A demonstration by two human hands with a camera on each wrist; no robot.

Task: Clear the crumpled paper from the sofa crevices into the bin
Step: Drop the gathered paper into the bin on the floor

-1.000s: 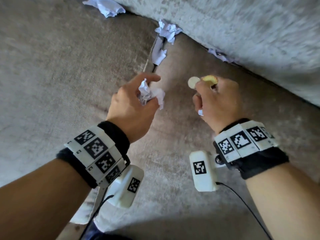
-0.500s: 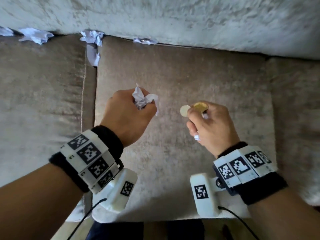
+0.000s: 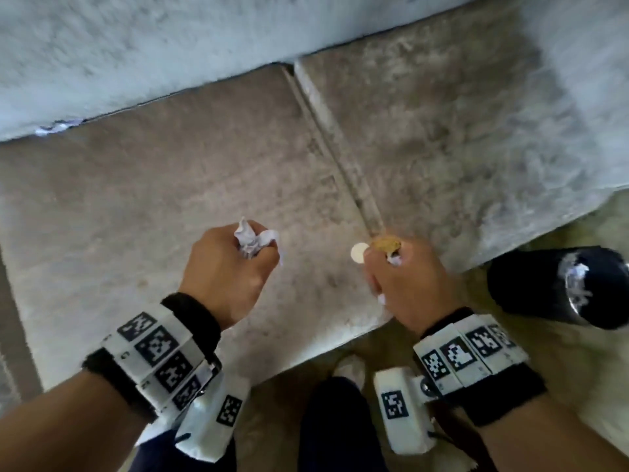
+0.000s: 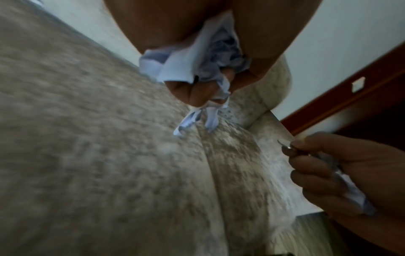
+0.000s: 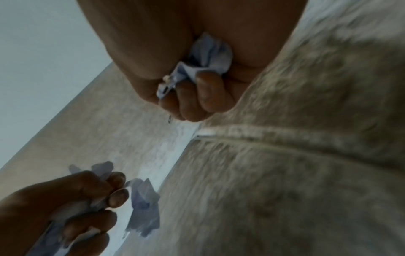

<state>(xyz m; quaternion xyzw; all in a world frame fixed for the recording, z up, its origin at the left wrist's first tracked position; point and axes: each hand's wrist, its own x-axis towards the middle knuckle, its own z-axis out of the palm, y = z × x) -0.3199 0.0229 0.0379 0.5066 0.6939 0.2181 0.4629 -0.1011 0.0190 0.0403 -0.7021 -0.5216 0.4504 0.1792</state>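
Above the sofa cushion [image 3: 143, 206], crumpled paper [image 3: 253, 240] is gripped in the left hand [image 3: 226, 270] and a smaller wad [image 5: 206, 58], plain only at wrist level, in the right hand [image 3: 405, 284], whose two pinched discs [image 3: 360, 252] are blurred; the bin [image 3: 561, 287] stands at three o'clock.

Head view looks steeply down on the sofa [image 3: 204, 199] — both close wrist views look up, sharing its seat.
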